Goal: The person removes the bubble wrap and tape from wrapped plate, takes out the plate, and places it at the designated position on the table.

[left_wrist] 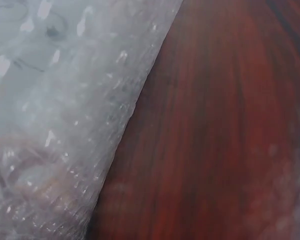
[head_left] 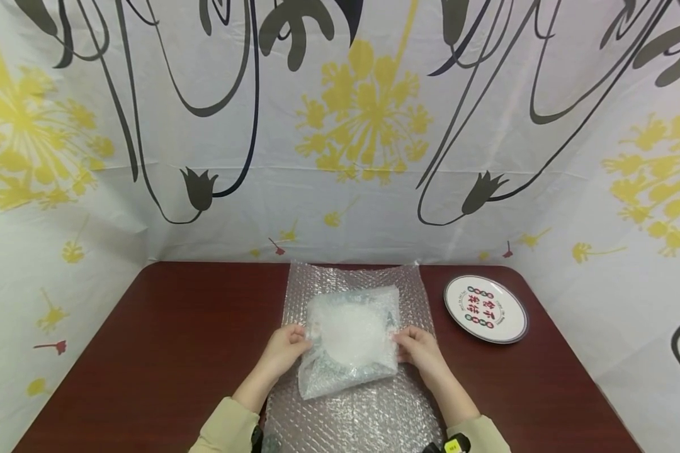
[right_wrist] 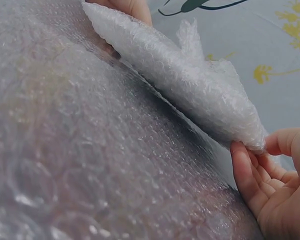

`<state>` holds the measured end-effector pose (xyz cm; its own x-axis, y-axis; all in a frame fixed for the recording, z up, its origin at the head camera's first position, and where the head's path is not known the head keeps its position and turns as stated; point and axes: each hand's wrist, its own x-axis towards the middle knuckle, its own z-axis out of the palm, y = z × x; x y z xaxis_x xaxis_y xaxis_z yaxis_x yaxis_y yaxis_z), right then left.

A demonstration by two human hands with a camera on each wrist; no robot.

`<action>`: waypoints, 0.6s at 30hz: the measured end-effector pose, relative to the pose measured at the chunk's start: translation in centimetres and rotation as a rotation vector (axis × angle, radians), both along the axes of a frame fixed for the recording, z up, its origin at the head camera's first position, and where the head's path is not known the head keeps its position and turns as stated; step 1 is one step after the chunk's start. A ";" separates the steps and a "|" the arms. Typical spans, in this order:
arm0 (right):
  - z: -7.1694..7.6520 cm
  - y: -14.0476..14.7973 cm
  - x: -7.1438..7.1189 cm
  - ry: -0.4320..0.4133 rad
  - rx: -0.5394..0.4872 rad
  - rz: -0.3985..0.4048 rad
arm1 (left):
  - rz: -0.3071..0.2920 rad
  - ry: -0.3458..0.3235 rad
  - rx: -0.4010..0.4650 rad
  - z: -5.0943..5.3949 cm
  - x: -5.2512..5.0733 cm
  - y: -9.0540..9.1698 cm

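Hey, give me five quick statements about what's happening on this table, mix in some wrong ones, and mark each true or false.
1. The left hand and the right hand hold opposite sides of a bubble-wrapped bundle. True.
2. A bubble-wrap sheet is spread out on the table. True.
3. An unwrapped plate lies to the right of the sheet. True.
4. That plate is plain, with no printing. False: it bears red characters in its middle.
5. The bundle is wrapped in brown paper. False: its wrap is clear bubble wrap, and a pale round shape shows through.
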<state>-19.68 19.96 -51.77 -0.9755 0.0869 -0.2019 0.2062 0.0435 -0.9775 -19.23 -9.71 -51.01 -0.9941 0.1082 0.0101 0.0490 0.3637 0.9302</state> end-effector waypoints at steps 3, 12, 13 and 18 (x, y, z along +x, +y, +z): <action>-0.1 0.0 -0.1 -0.004 0.005 0.001 | -0.004 0.008 -0.009 -0.1 -0.1 0.0; -0.3 0.3 0.1 0.039 0.011 0.048 | -0.003 0.034 -0.082 0.1 -0.2 0.3; -0.3 0.3 0.2 0.050 0.015 0.059 | -0.002 0.032 -0.087 0.2 -0.2 0.3; -0.3 0.4 0.1 0.052 0.035 0.079 | 0.001 0.017 -0.105 0.2 -0.5 0.3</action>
